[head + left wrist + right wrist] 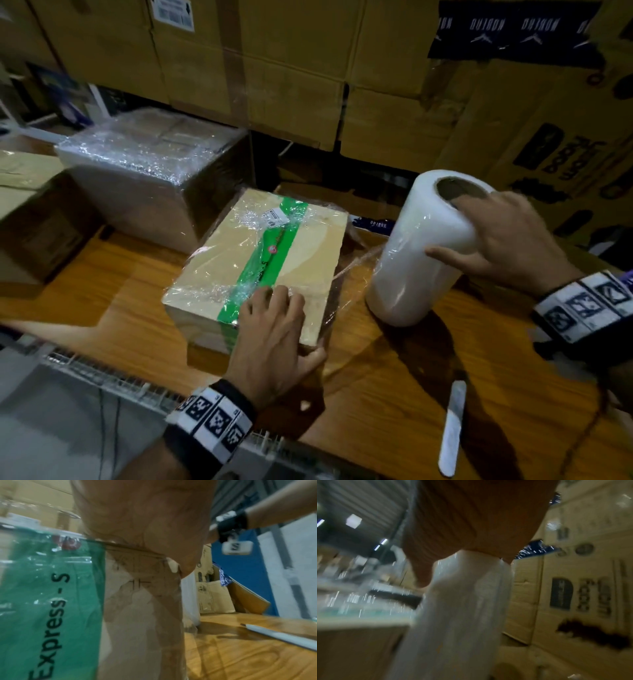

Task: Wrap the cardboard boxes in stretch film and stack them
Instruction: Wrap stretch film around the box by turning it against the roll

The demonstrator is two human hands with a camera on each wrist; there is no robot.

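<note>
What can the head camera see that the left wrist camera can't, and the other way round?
Only the head view shows the already wrapped box at the back, and the right hand gripping the film roll by its top end. Only the left wrist view lets you read "Express-S" on the green tape. Both show the box under the left hand, the wooden table and the white cutter lying on it.

White knife [452, 427] on wooden table [394, 411]

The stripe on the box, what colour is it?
Green stripe with dark lettering, across the tan box; clearest in the left wrist view.
</note>
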